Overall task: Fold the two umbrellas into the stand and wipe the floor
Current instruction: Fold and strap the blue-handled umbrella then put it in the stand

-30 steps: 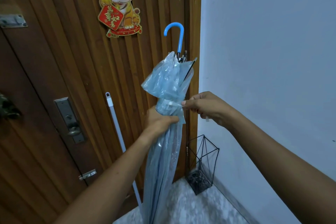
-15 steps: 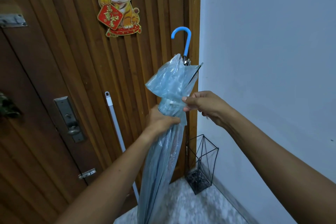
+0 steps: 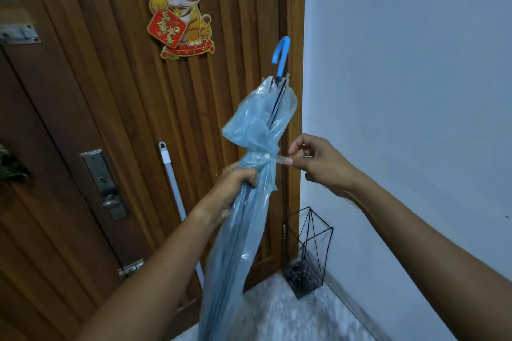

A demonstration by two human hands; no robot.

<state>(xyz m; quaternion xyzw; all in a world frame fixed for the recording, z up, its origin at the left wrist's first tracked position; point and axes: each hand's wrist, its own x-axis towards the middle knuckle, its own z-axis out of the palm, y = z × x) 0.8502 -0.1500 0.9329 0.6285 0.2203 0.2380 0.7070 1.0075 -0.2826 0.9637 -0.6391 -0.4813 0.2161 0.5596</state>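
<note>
A folded light-blue translucent umbrella [image 3: 243, 219] stands nearly upright before me, its blue hooked handle [image 3: 281, 54] at the top. My left hand [image 3: 235, 188] is wrapped around the gathered canopy just below the tie. My right hand [image 3: 315, 160] pinches the end of the clear closure strap [image 3: 282, 159], which stretches rightward from a white snap button [image 3: 267, 155]. A black wire umbrella stand [image 3: 307, 255] sits on the floor in the corner, below and right of the umbrella. I see no second umbrella.
A slatted wooden door [image 3: 110, 91] with a lock plate [image 3: 104, 183] and a tiger decoration [image 3: 180, 5] fills the left. A white pole [image 3: 174, 194] leans against it. A pale wall [image 3: 415, 91] is on the right; speckled floor [image 3: 291, 318] lies below.
My right hand has pulled the closure strap out to the right, away from the canopy. The umbrella has turned so the handle shows edge-on, and the snap button has come into sight.
</note>
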